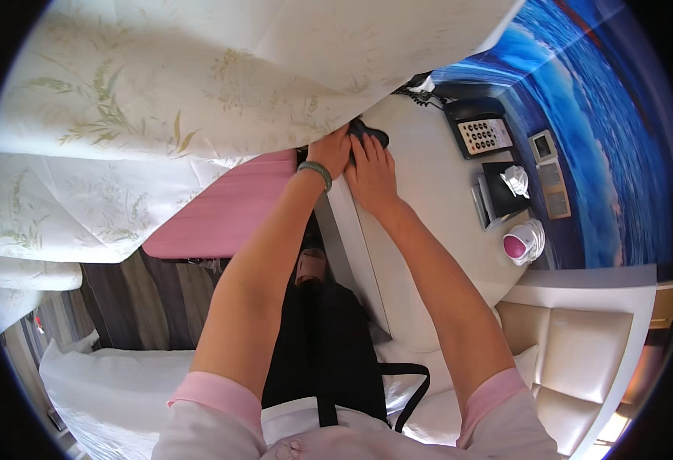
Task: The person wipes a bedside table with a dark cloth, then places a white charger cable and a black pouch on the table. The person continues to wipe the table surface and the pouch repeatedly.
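Note:
A dark, soft-looking black object (378,133) lies at the far edge of the white tabletop (422,190), beside the curtain hem. My right hand (371,175) is over it, with the fingers curled onto its top. My left hand (331,150), with a green bangle on the wrist, presses in close from the left. Its fingertips are hidden behind the black object and the right hand. A white curtain (210,86) with a green and gold leaf pattern hangs just above both hands.
On the tabletop stand a black telephone (480,129), a black box with white tissue (506,187) and a white cup (520,244). Wall sockets (550,175) sit behind them. A pink padded seat (227,207) is at left, white bedding (123,385) below, a padded headboard (583,351) at right.

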`<state>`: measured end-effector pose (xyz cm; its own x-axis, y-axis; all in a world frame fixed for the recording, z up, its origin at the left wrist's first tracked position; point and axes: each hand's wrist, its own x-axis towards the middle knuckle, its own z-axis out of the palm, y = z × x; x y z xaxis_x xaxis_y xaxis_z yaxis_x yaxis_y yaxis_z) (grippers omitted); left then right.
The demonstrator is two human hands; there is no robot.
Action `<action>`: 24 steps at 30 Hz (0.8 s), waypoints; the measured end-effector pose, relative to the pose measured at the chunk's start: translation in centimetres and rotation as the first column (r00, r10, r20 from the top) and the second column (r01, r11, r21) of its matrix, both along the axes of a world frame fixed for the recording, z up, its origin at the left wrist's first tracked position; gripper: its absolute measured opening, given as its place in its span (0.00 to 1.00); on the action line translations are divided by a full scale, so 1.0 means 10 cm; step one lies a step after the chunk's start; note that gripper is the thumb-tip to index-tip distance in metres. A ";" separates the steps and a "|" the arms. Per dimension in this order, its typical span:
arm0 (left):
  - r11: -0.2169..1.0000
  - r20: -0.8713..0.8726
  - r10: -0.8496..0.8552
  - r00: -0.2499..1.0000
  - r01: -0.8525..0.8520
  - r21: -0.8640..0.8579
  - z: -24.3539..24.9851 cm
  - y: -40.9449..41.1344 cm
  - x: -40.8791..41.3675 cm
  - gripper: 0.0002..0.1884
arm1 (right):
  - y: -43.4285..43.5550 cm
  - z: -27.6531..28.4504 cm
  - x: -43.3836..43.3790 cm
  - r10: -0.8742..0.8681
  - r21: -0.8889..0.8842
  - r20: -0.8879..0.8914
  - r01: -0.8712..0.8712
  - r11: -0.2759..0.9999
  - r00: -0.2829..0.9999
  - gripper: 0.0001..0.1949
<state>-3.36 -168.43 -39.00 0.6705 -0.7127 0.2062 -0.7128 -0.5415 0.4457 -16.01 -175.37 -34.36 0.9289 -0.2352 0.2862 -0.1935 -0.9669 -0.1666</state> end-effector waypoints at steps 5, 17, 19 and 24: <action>0.999 -0.052 0.036 0.998 -0.035 0.012 -0.23 -0.12 0.20 0.24 | -0.17 -0.04 0.46 0.015 -0.007 -0.061 -0.016 1.000 0.998 0.27; 0.767 -0.621 0.115 0.776 -0.466 -0.440 -1.16 0.15 -0.20 0.22 | -0.14 0.03 0.66 0.172 -0.056 -0.032 -0.174 0.983 0.985 0.25; 0.943 0.240 0.331 0.912 -0.309 -0.125 -1.21 0.36 -0.07 0.19 | 0.00 0.02 0.61 0.196 -0.048 0.023 -0.195 0.980 0.980 0.24; 0.342 -0.681 0.019 0.732 -0.644 -0.684 -0.04 0.08 -0.29 0.19 | -0.18 -0.06 0.42 0.130 -0.016 0.084 -0.129 0.992 0.988 0.24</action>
<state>-6.24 -167.65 -39.41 0.9957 -0.0375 0.0852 -0.0750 0.2197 0.9727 -11.86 -177.22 -34.94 0.9235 -0.1115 0.3669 -0.0524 -0.9845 -0.1672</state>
